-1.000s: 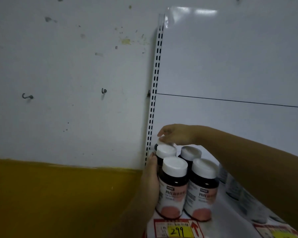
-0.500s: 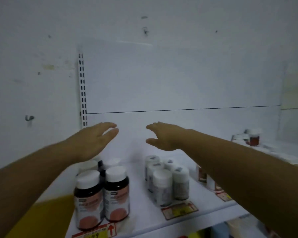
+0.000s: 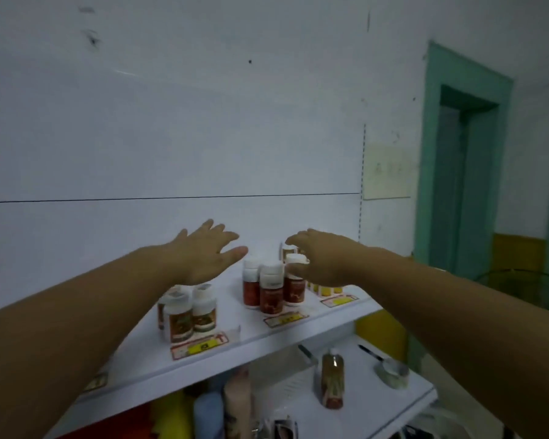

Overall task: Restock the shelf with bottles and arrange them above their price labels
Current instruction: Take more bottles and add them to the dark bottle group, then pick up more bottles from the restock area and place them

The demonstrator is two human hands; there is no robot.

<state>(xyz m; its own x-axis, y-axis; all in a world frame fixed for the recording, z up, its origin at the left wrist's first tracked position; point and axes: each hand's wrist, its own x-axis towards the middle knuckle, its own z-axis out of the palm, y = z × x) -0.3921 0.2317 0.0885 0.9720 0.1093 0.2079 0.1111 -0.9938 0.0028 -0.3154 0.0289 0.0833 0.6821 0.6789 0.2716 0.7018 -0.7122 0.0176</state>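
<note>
Both my hands hover above the white shelf (image 3: 324,321), palms down and fingers apart. My left hand (image 3: 203,253) is just left of a cluster of red-brown bottles with white caps (image 3: 270,288) and holds nothing. My right hand (image 3: 324,259) is over the right side of that cluster, its fingers near a white cap but not closed on it. A second group of white-capped bottles (image 3: 187,313) stands further left, above a red and yellow price label (image 3: 200,345). More labels sit under the red-brown cluster (image 3: 286,319) and under small yellow bottles (image 3: 325,289) partly hidden by my right hand.
A lower white shelf (image 3: 403,403) carries a tall amber bottle (image 3: 332,378), a roll of tape (image 3: 392,370) and several coloured packs. A green door frame (image 3: 463,160) stands at the right, with a perforated shelf upright (image 3: 362,182) beside it.
The view swung right along the shelf. Both hands left the dark bottles at the far left end and now hover, still apart, over the red-brown cluster further right.
</note>
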